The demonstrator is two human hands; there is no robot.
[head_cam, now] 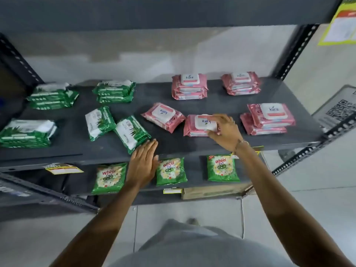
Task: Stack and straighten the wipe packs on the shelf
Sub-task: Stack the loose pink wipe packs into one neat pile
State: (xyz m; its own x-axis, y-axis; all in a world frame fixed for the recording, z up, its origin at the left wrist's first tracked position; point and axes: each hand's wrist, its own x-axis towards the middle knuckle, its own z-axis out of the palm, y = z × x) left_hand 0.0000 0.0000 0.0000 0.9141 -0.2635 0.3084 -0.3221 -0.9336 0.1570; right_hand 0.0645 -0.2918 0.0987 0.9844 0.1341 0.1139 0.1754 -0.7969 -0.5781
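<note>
Pink and green wipe packs lie on the dark grey shelf (212, 105). My right hand (224, 132) grips a loose pink pack (194, 125) at its right end. Left of it lies another loose pink pack (163, 116), askew. Pink stacks stand at the back (189, 86), the back right (240, 83) and the right (269, 118). My left hand (143, 164) is flat and open at the shelf's front edge, its fingertips beside a tilted green pack (132, 132). A second tilted green pack (99, 122) lies next to that one. Green stacks sit at the left (27, 132), the back left (53, 96) and the back centre (114, 91).
The lower shelf carries three green detergent pouches (170, 171) and a cardboard strip (213, 192) at its front. Slotted metal uprights (296, 51) frame the shelf on both sides. An upper shelf board (173, 12) hangs overhead. A QR-code sign (339, 110) stands at the right.
</note>
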